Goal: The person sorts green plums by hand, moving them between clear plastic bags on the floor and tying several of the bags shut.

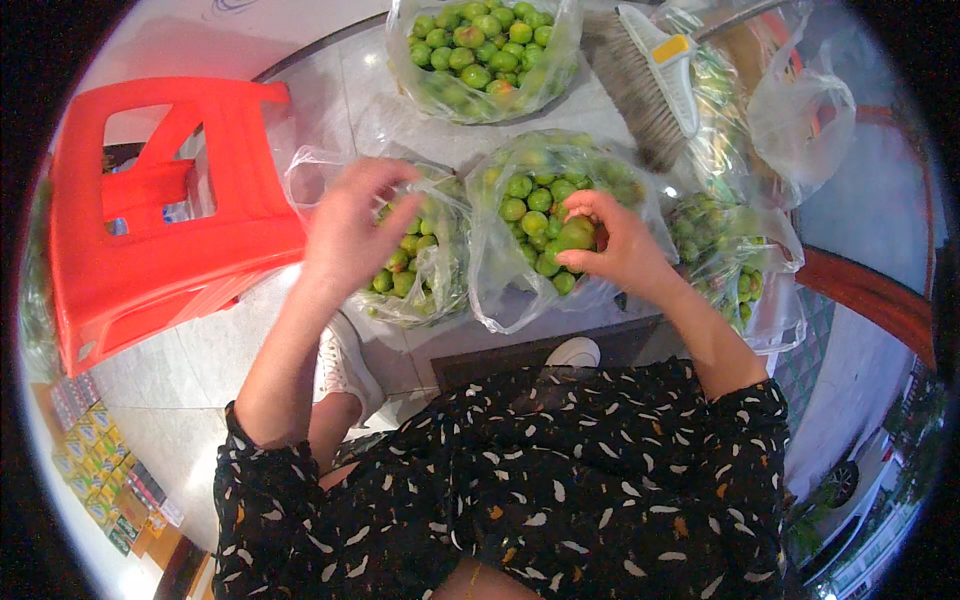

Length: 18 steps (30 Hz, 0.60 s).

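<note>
Blurred by motion, my left hand [360, 225] hovers over a clear plastic bag [442, 304] of round green fruits, likely plums. Its thumb and fingers are apart and I see nothing between them. My right hand [619, 247] grips a green fruit [577, 234] between thumb and fingertips, just above the heap in a second clear bag [487, 289]. That bag stands open to the right of the first, with many similar green fruits [534, 223] showing inside. Part of the left bag's contents is hidden behind my left hand.
Another open bag of green fruit [480, 49] stands farther back. At the right are a broom head [660, 75] and one more fruit bag [739, 270]. A red plastic stool [172, 247] is close on the left. My white shoe [345, 360] rests on the tiled floor.
</note>
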### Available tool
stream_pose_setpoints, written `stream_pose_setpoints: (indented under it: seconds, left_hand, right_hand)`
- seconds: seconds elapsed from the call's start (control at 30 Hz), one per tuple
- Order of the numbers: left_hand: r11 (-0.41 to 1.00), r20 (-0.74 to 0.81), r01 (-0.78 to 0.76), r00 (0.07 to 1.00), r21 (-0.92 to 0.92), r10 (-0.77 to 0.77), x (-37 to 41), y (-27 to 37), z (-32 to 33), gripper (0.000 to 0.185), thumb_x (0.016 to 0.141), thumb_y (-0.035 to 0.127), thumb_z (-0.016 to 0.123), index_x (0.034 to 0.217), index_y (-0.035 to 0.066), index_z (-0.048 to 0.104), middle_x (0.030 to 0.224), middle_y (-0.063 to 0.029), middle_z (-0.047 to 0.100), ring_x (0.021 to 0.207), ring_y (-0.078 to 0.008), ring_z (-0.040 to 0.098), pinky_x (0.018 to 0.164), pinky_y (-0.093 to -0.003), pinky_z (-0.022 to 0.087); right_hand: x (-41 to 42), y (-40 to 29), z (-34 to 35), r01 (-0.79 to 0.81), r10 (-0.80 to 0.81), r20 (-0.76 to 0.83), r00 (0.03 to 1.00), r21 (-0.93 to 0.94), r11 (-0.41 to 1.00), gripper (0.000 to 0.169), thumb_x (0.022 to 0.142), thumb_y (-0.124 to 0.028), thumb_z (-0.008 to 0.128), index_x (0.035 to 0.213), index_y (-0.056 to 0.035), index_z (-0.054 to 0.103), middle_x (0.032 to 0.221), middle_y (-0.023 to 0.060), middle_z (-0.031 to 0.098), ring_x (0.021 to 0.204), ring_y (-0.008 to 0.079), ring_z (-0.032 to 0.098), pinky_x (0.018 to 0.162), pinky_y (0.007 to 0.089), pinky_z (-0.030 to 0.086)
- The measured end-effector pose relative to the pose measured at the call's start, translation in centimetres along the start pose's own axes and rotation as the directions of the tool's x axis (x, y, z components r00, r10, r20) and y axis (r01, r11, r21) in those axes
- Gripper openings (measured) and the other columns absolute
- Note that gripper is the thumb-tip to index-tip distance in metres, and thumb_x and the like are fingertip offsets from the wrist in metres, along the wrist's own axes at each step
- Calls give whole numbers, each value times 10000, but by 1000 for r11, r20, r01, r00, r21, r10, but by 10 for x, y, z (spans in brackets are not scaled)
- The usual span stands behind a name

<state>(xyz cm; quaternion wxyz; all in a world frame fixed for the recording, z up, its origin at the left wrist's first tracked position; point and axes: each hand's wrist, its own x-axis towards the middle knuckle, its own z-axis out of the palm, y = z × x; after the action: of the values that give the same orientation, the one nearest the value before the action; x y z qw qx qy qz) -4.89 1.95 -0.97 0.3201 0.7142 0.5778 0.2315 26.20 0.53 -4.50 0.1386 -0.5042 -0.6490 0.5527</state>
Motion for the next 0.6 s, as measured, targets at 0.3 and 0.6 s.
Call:
stream_pose_setpoints:
  seconds: [0.3,0.6]
  left_hand:
    - [300,651,655,748,-694,-129,-13,44,87,306,860,162,653,1118,28,561,975,-8,609,846,-95,574,738,-232,481]
    - [268,527,545,838,-794,-142,-18,41,94,248,828,89,666,1052,27,581,949,-27,623,835,-89,573,760,-235,466]
  right_hand:
    - [7,-21,23,415,-476,-97,874,-363,835,514,664,-204,759,1083,-60,499,1029,144,560,974,337,537,832,413,452]
    - [7,-30,20,406,-440,-61,896,-289,867,474,686,-224,736,1080,-66,526,1029,136,562,963,331,541,823,403,462]
